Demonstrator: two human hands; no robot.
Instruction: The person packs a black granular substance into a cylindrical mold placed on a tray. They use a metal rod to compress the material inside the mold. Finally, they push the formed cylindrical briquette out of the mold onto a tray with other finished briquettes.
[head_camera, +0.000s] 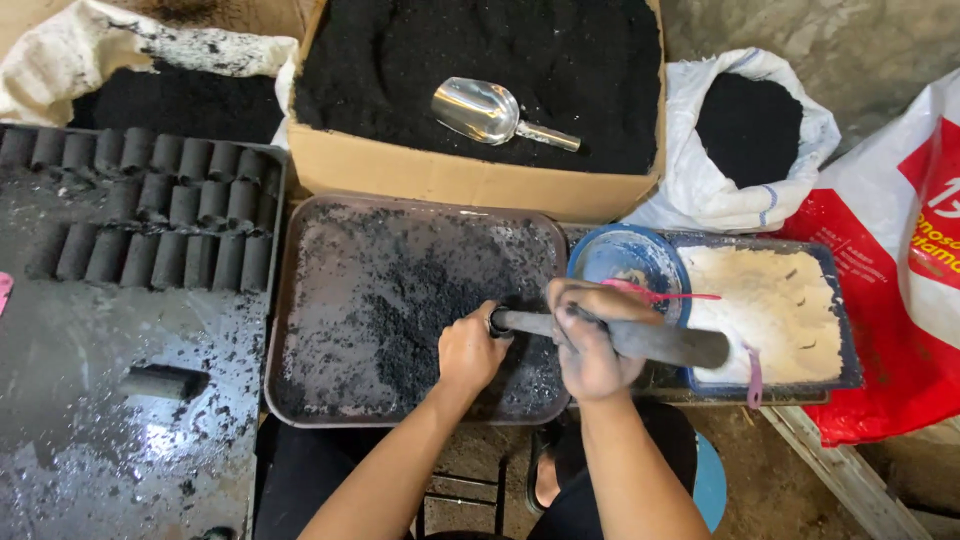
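My right hand (590, 345) grips a dark metal tube (665, 343) that lies sideways over the right end of a brown tray (300, 300). My left hand (470, 352) is closed at the tube's left mouth, fingers pressed against the opening. Both hands are smeared with black powder. The tray holds a loose spread of black powder (420, 310). To the right stands a blue bowl (625, 255) with a pink spoon (665, 294), beside a blue tray of white powder (775, 300).
Rows of black cylinders (150, 215) lie on a dusty board at left, one single cylinder (165, 381) apart. Behind are a cardboard box of black powder (470, 170) with a metal scoop (490, 110), a white sack (745, 140) and a red-white bag (900, 250).
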